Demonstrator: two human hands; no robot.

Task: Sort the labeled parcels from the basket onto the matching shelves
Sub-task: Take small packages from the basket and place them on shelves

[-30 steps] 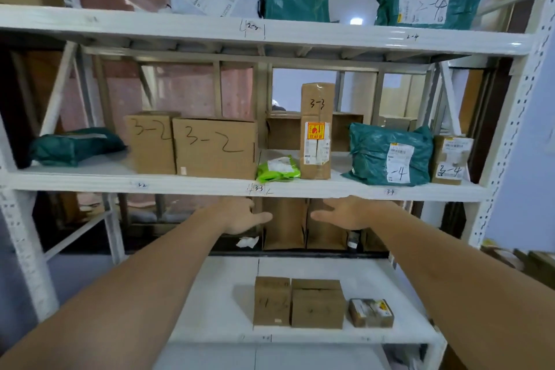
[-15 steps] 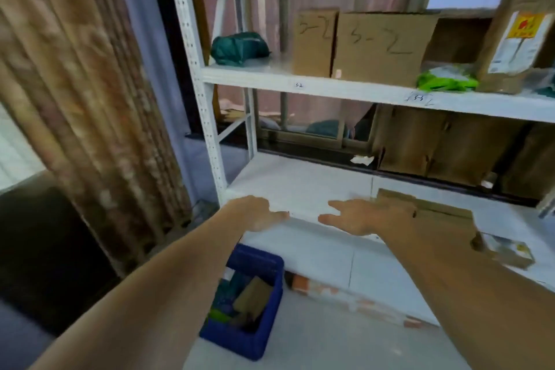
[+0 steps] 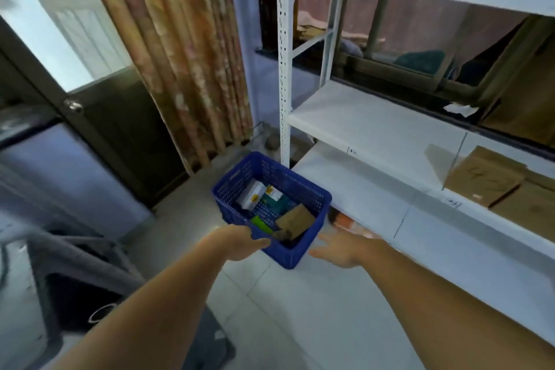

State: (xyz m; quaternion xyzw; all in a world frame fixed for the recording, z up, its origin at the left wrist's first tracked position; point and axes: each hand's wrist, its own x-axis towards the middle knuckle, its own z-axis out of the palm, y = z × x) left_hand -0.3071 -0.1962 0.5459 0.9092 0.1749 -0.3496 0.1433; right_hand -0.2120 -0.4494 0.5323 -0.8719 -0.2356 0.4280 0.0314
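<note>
two bare forearms reach down from the bottom edge toward a blue basket (image 3: 312, 200) on the tiled floor (image 3: 300, 303). largest in view is the white rack (image 3: 375, 126) on the right, its shelves running out of frame; a shelf tag up top reads something like "3-2", but the lower tags are too blurred to read. brown boxes (image 3: 486, 186) sit on the low shelf, cut off at the right edge. a patterned curtain (image 3: 180, 48) hangs behind the basket, with a dark door (image 3: 99, 117) to its left and a grey cloth heap (image 3: 75, 267) at lower left, its shape hard to make out. the basket stands just beside the rack's corner post and holds several parcels: a brown box (image 3: 295, 221), a white packet (image 3: 250, 195), a teal one (image 3: 274, 198) and a green one (image 3: 260, 223); their labels cannot be read. the left hand (image 3: 240, 242) overlaps the basket's near rim, fingers loosely extended, grasping nothing that shows. the right hand (image 3: 339, 251) hovers just right of the basket, fingers spread and released.
</note>
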